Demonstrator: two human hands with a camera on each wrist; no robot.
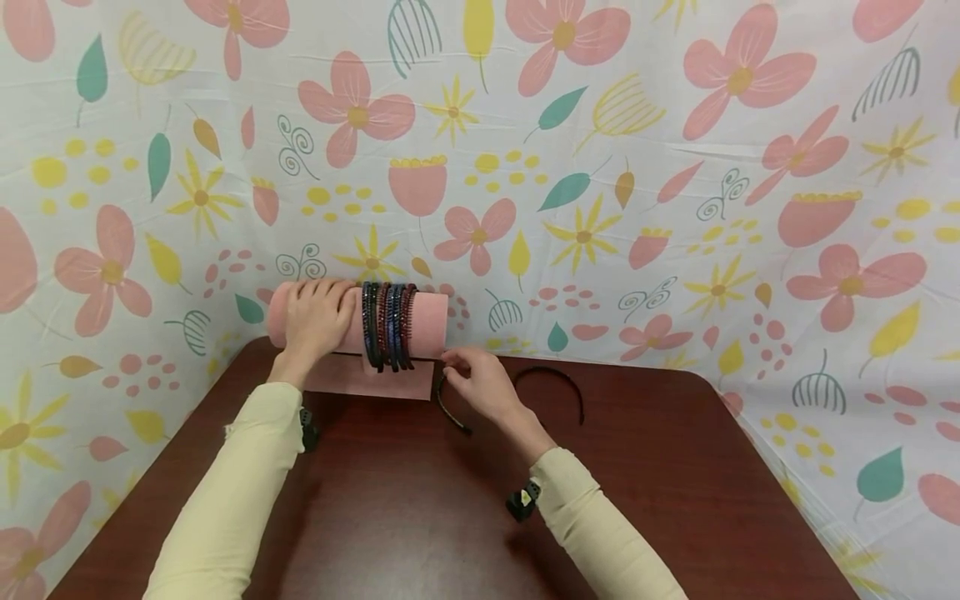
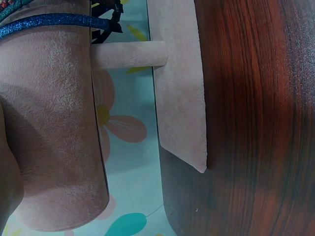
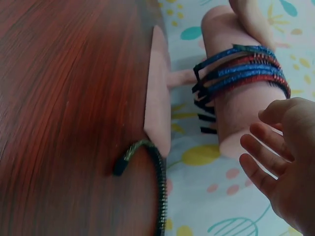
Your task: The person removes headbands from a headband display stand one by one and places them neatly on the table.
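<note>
A pink plush roll (image 1: 431,321) lies sideways on a post above a flat pink base (image 1: 337,377). My left hand (image 1: 315,321) rests over the roll's left end. Several headbands (image 1: 388,325), in black, red and glittery blue, sit side by side around its middle; their dark tips (image 3: 203,98) hang toward the base. Just off the roll's right end is my right hand (image 1: 483,383), its fingers loosely bent with nothing between them in the right wrist view. Below it, a dark headband with a golden-green sheen (image 3: 161,196) lies on the table beside the base.
Another black headband (image 1: 573,387) lies near the table's back edge, right of my right hand. The dark reddish wooden table (image 1: 390,500) extends toward me. Behind it hangs a flower-patterned cloth (image 1: 480,125), close to the stand.
</note>
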